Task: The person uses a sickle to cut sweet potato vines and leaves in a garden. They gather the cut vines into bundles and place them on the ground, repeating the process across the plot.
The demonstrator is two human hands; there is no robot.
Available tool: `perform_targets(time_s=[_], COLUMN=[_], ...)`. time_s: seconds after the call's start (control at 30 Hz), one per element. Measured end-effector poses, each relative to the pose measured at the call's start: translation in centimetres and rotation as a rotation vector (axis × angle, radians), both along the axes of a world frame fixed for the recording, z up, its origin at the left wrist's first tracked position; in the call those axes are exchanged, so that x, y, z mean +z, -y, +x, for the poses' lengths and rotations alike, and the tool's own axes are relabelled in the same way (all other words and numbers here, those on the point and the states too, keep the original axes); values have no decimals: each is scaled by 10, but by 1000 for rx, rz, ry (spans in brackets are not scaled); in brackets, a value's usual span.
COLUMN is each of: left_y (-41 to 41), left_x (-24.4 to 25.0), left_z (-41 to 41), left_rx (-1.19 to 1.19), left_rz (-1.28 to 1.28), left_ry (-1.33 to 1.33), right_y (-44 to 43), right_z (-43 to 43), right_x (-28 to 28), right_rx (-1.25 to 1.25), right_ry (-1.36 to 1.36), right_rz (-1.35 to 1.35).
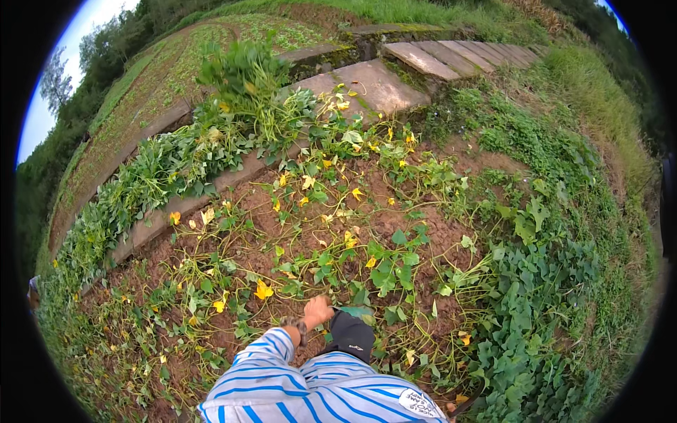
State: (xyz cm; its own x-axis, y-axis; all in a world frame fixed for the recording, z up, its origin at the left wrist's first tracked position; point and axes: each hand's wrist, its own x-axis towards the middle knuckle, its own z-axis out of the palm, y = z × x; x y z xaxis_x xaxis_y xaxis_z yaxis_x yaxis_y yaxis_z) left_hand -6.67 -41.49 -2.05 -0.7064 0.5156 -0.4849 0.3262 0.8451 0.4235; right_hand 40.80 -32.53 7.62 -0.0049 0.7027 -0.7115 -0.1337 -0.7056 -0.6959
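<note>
My left hand [318,311] is low among the vines with its fingers curled, beside my dark trouser leg [351,333]. Whether a stem lies inside the fist is hidden. Around it, trailing vines [389,269] with green and yellowing leaves spread over brown soil [444,248]. At the bottom edge only a sliver of my right hand [451,407] shows past the striped shirt. From it rises a dark curved blade, seemingly a sickle [470,397], close to the leaves.
Pulled vines lie heaped [174,164] along a concrete ledge [158,214] at left. A stone slab [378,87] and a slab path [460,55] run beyond. Dense leafy plants [534,296] grow at right. A planted field [174,69] stretches behind the ledge.
</note>
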Motion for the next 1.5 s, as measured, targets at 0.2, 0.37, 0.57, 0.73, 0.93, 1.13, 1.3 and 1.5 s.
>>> perform_targets(time_s=[0.2,0.37,0.57,0.73,0.93,1.13,1.3,1.5], left_y=[66,5,-53,-87,-121,-159,-165,-152], left_x=[5,14,22,17,-37,5,-2,-17], left_z=[11,-16,12,51,28,58,58,46], left_rx=[-62,-137,-368,-632,-798,-877,-851,-801], left_rz=[-273,-123,53,-6,15,6,12,-13], left_ry=[73,3,151,227,150,132,186,245], right_y=[30,89,145,230,390,431,374,319], right_z=[19,79,73,75,62,21,21,38], right_x=[-13,-39,1,-7,-53,-52,-49,-27], right_rx=[-43,-211,-515,-917,-932,-822,-905,-926], right_ry=[1,-29,106,136,235,315,187,198], right_rz=[-13,-2,26,-58,-381,-584,-461,-441])
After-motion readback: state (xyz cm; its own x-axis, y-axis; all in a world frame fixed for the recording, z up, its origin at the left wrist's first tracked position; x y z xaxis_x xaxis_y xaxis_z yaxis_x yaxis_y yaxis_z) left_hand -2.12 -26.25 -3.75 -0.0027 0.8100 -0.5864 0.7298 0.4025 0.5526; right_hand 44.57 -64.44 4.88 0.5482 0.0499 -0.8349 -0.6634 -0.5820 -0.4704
